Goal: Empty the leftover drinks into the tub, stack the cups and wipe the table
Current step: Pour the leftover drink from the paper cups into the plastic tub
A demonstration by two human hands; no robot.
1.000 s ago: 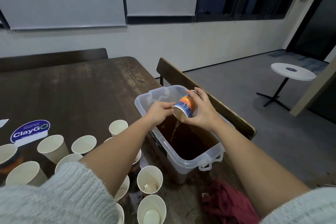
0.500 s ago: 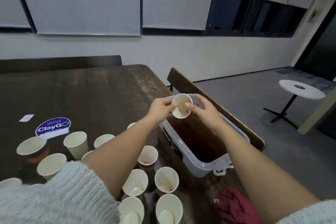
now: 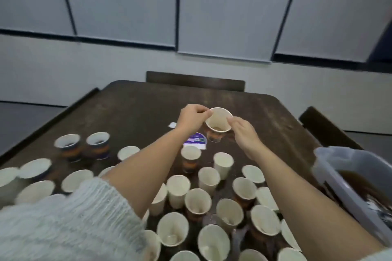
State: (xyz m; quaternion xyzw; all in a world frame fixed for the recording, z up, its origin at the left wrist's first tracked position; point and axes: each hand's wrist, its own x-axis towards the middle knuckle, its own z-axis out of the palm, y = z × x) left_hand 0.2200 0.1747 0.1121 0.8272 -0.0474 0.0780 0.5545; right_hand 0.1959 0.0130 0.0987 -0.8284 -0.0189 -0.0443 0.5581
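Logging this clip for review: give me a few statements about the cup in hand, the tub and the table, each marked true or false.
1. Both hands hold one paper cup by its rim. True: the left hand pinches the left side, the right hand the right side.
2. The held cup is upside down. False: it is upright, mouth up, above the table.
3. The tub at the right edge holds brown liquid. True.
4. The held cup is over the tub. False: it is over the table, well left of the tub.
5. Only three cups stand on the table. False: many cups crowd the near side.
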